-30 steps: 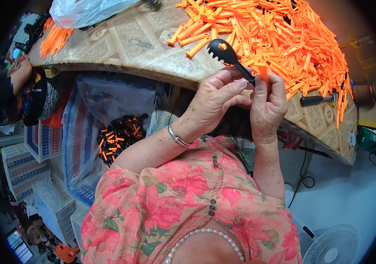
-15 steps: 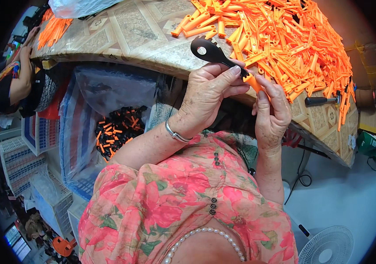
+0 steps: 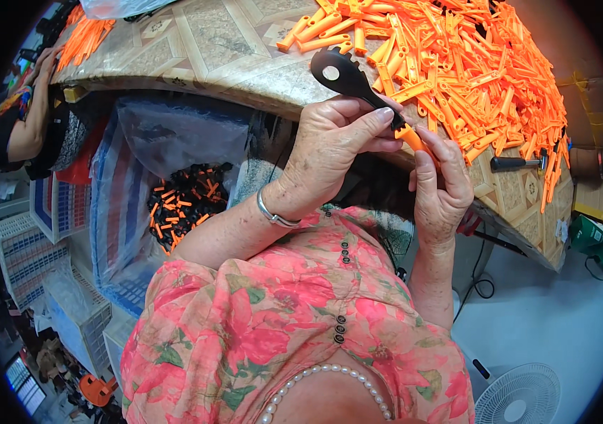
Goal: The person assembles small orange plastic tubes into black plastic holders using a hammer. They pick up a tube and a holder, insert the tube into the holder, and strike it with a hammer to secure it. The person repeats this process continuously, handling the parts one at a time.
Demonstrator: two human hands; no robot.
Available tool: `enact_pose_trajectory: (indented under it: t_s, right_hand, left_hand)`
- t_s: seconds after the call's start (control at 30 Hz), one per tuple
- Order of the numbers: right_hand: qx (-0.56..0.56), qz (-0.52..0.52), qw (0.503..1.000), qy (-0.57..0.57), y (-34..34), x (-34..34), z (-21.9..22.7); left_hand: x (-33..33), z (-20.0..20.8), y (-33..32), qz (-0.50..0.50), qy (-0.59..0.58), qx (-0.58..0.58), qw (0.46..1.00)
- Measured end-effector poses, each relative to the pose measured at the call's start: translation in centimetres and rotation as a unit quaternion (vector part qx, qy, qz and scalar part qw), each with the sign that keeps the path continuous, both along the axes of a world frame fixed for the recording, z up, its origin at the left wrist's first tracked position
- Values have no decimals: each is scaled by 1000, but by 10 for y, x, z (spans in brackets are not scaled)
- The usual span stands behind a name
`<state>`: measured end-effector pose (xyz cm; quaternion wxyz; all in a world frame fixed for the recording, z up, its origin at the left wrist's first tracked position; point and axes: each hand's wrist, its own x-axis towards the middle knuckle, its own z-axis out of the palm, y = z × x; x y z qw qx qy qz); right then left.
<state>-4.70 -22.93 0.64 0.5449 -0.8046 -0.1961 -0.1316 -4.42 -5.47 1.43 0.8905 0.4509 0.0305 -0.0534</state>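
- Stretching across the far side, the patterned table (image 3: 220, 53) is seen curving toward the near right.
- Its right half is covered by a heap of loose orange handles (image 3: 474, 92).
- Below the table edge, on the left, a lined blue bin (image 3: 130, 299) is partly filled with black and orange pieces (image 3: 190, 203).
- By the left hand (image 3: 329, 145), the stem of a black spoon is pinched between thumb and fingers.
- By the right hand (image 3: 440, 194), a single orange handle is gripped at its near right end.
- The black spoon (image 3: 347, 76), toothed and holed, is held just off the table's near edge, its head turned far left.
- The single orange handle (image 3: 409, 137) is held against the stem's end; how far they are joined cannot be told.
- The step in hand is judged to be fitting stem to handle; for the next move, straight alignment and a firm push seem to be required.
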Motion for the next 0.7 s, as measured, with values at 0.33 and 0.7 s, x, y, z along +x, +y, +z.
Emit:
enact_pose_trajectory:
  t_s: [0.33, 0.7]
  right_hand:
    - [18, -12, 1000, 16, 6, -3, 5]
    - [-40, -22, 999, 5, 9, -3, 11]
  left_hand:
    - [-2, 2, 1, 10, -20, 35, 999]
    - [-6, -2, 2, 5, -12, 25, 1000]
